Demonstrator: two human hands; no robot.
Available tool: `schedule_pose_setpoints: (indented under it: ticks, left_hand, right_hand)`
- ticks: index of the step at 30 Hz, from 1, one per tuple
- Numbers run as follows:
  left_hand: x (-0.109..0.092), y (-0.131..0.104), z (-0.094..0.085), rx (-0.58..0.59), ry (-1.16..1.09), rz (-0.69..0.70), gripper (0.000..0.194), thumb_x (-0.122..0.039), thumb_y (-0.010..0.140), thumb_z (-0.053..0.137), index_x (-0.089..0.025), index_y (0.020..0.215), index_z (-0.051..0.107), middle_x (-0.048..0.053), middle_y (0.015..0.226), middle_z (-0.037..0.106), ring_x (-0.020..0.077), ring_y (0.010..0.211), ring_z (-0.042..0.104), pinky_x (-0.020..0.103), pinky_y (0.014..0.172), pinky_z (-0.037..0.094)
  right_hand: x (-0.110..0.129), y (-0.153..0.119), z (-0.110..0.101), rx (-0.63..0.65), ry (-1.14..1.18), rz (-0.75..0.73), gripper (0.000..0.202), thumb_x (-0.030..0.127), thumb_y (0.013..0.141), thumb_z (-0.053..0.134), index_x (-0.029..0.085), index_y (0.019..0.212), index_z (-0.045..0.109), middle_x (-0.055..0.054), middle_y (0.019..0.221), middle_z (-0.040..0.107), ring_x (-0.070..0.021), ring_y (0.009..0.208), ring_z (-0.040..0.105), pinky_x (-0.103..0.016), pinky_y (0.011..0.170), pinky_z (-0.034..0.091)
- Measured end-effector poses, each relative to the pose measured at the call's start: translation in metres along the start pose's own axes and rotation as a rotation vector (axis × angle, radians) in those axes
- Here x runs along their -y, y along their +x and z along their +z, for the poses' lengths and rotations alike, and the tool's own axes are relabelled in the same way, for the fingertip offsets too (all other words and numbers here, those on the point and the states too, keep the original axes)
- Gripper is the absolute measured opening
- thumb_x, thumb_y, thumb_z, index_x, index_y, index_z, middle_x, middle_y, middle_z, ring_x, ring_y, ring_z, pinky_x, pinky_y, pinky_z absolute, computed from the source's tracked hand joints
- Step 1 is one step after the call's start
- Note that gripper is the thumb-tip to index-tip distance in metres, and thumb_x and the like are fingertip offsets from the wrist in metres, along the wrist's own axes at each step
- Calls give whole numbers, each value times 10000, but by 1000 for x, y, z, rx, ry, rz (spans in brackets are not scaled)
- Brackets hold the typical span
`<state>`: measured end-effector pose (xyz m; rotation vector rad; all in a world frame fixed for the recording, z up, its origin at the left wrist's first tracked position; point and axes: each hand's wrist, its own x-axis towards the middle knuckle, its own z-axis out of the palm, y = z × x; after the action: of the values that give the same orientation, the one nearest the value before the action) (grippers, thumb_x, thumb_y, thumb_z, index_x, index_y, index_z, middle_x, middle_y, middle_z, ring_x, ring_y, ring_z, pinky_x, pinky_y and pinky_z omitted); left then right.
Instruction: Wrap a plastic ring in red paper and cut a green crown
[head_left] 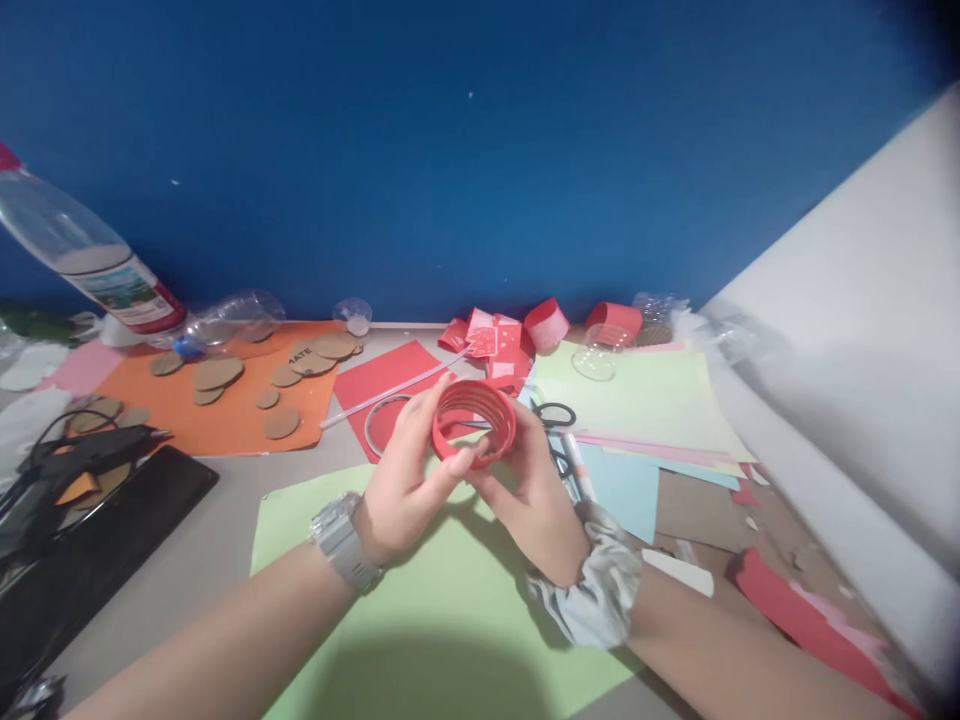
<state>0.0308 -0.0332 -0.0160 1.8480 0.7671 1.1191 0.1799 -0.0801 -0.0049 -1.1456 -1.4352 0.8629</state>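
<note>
My left hand (409, 470) and right hand (536, 490) pinch a red ribbed cup (474, 423), hollow; scissors (556, 415) at two o'clock.

Cardboard discs (217, 373) on orange paper (225, 425); scissors (555, 415), glue gun (90, 450).

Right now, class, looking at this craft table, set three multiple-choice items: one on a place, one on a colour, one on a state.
1. Where do the brown card discs lie?
A. on the orange sheet
B. on the light blue sheet
C. in the black tray

2. What colour is the coiled paper ring?
A. green
B. red
C. white

3. How is the ring held?
A. lying loose on the table
B. in one hand only
C. between both hands

Answers: 1 A, the discs are scattered over the orange sheet. 2 B, the ring is plainly red. 3 C, the left hand and right hand both grip it.
</note>
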Motion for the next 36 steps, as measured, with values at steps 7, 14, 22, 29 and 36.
schedule_pose_setpoints:
  ticks: [7,14,22,29,36]
  left_hand:
    - [-6,5,2,22,-59,-29,662,-315,718,754,-201,1290,442,111,1242,571,286,1150,539,423,984,430]
    - [-6,7,-3,-1,-247,-156,302,-340,866,590,-179,1120,567,81,1118,641,234,1041,596,364,916,464]
    - [-5,8,-5,173,-294,-157,709,-244,728,754,-247,1331,379,93,1300,522,249,1158,548,371,991,441]
    - [2,6,-4,316,-343,-173,865,-198,620,833,-285,1315,325,97,1279,480,255,1145,553,395,980,453]
    - [6,5,1,407,-378,-197,619,-209,715,766,-235,1231,425,93,1094,598,225,985,627,397,864,510]
  right_hand:
    - [-4,-3,0,-57,-278,-138,580,188,822,592,272,1337,339,-77,1305,445,-241,1200,461,-405,1014,411]
    - [2,-6,1,0,-396,-198,668,209,847,501,250,1436,188,-85,1473,291,-268,1374,252,-512,1142,201]
    - [-2,-12,0,-51,-116,-147,487,402,966,333,279,1430,251,-56,1451,354,-233,1368,284,-473,1147,215]
    - [-1,-10,4,-158,13,-18,402,435,992,283,301,1363,357,-36,1383,434,-195,1324,355,-410,1123,268]
    - [0,-10,4,-180,21,8,378,431,992,302,294,1336,377,-31,1378,440,-179,1316,361,-399,1113,283]
